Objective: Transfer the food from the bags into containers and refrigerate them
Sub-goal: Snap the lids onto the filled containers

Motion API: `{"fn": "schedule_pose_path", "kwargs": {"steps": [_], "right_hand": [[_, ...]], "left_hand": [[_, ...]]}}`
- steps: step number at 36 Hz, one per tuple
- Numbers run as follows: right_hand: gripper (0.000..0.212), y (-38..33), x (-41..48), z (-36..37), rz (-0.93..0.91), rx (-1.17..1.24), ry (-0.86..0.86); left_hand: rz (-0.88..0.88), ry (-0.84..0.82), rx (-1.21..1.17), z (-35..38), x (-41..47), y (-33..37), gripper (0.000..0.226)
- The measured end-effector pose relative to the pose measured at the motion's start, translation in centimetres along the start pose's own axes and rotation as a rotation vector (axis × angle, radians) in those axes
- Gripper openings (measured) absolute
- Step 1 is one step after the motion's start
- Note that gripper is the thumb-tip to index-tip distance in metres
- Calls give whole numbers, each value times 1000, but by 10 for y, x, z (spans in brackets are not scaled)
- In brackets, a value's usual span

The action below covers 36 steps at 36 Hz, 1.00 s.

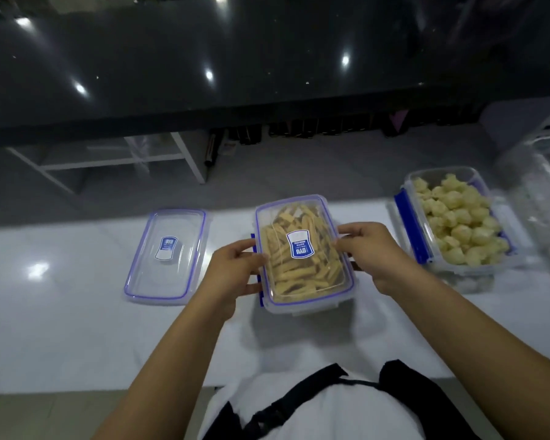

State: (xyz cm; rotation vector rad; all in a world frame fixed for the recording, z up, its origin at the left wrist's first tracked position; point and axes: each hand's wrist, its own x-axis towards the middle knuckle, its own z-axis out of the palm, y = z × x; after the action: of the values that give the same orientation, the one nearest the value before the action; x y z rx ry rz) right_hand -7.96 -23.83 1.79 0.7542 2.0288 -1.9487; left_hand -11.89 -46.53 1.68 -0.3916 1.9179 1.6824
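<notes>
A clear plastic container (302,293) full of pale fry-like sticks sits mid-table with its blue-trimmed lid on top. My left hand (235,268) grips its left side at the blue clip, thumb over the lid's edge. My right hand (369,252) grips the right side the same way. A second container (458,223), without a lid, holds round pale dumpling-like pieces at the right. A spare lid (167,255) with a blue label lies flat at the left.
The white table (61,312) runs across the view, its near edge by my body. Crumpled clear plastic (540,198) lies at the far right. Beyond the table are a grey floor, a white frame and a dark glossy counter (204,58).
</notes>
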Motion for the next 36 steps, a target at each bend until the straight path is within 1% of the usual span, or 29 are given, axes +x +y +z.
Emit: {"fn": "schedule_pose_path", "kwargs": {"steps": [2, 7, 12, 14, 16, 19, 21, 23, 24, 27, 30, 33, 36], "right_hand": [[25, -2, 6, 3, -12, -18, 7], [10, 11, 10, 4, 34, 14, 76], [11, 26, 11, 5, 66, 78, 92], [19, 25, 15, 4, 65, 93, 100], [34, 23, 21, 2, 62, 90, 102], [48, 18, 27, -4, 157, 111, 15], [56, 16, 30, -9, 211, 94, -11], [61, 15, 31, -11, 213, 65, 14], [60, 15, 31, -10, 198, 46, 31], [48, 18, 28, -4, 124, 5, 64], [44, 22, 28, 0, 72, -19, 94], [39, 25, 28, 3, 36, -145, 146], [36, 23, 26, 7, 17, -188, 172]], "left_hand": [[11, 16, -10, 1, 8, -1, 32], [-12, -3, -38, -4, 11, -13, 37], [-24, 60, -35, -1, 14, -23, 40], [-22, 41, -44, -4, 17, -23, 40], [-30, 6, -37, -8, 21, -21, 44], [-71, -13, -2, -15, 25, -20, 64], [-142, -58, -48, -18, 28, -20, 74], [-187, -89, -54, -19, 28, -19, 73], [-178, -82, -30, -19, 28, -18, 71], [-92, -33, 52, -16, 29, -15, 61], [-24, 5, 124, -12, 27, -14, 54], [13, 20, 158, -8, 25, -14, 51], [22, 37, 185, -4, 25, -13, 50]]}}
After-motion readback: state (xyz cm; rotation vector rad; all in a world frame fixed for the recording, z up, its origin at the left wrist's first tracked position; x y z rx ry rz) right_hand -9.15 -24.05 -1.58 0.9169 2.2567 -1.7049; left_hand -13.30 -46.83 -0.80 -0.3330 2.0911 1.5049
